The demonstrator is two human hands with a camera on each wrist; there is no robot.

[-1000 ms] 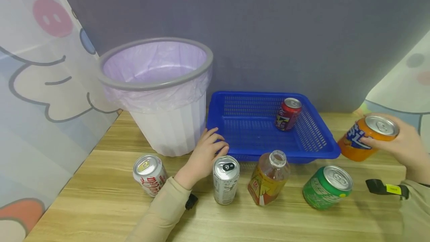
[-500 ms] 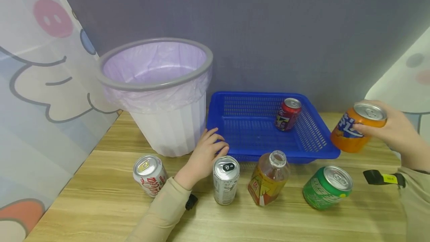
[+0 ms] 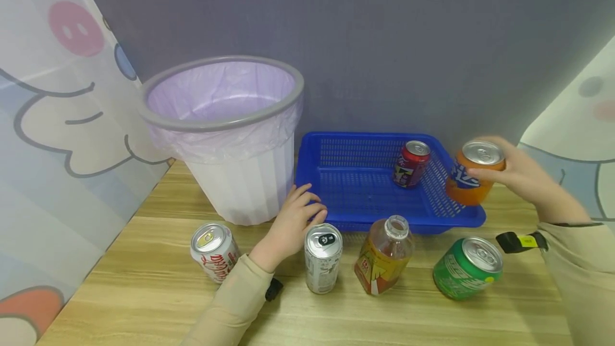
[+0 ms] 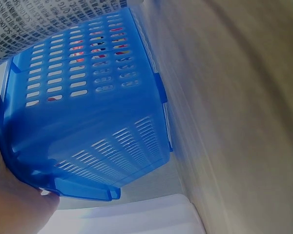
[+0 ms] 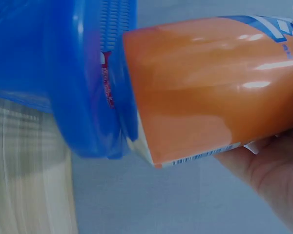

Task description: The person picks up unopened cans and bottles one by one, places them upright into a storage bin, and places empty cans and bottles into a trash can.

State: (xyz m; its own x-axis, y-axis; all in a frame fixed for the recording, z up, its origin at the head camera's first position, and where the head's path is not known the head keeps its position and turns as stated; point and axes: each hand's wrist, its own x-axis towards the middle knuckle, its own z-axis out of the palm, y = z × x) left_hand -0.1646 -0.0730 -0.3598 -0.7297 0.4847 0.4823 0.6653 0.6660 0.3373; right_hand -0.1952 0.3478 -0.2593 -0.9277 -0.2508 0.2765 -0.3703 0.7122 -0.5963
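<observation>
My right hand (image 3: 523, 178) grips an orange soda can (image 3: 473, 191), held upright over the right rim of the blue plastic basket (image 3: 355, 191). In the right wrist view the can's orange side (image 5: 185, 92) fills much of the picture, its bottom end close to the basket rim (image 5: 83, 97). My left hand (image 3: 290, 226) holds the basket's front left corner; in the left wrist view, its thumb and a fingertip show at the blue rim (image 4: 19, 170). A red and purple can (image 3: 411, 164) stands inside the basket, toward the back right.
Along the front stand a white and red cola can (image 3: 214, 252), a silver-white can (image 3: 323, 260), an uncapped bottle (image 3: 384, 258) with amber contents and a green can (image 3: 467, 268). A white bin (image 3: 245, 180) with a purple liner stands left of the basket. A grey panel (image 3: 384, 41) rises behind.
My right hand has carried the orange can leftward and up, from beside the basket to over its right rim. My left hand stays at the basket corner.
</observation>
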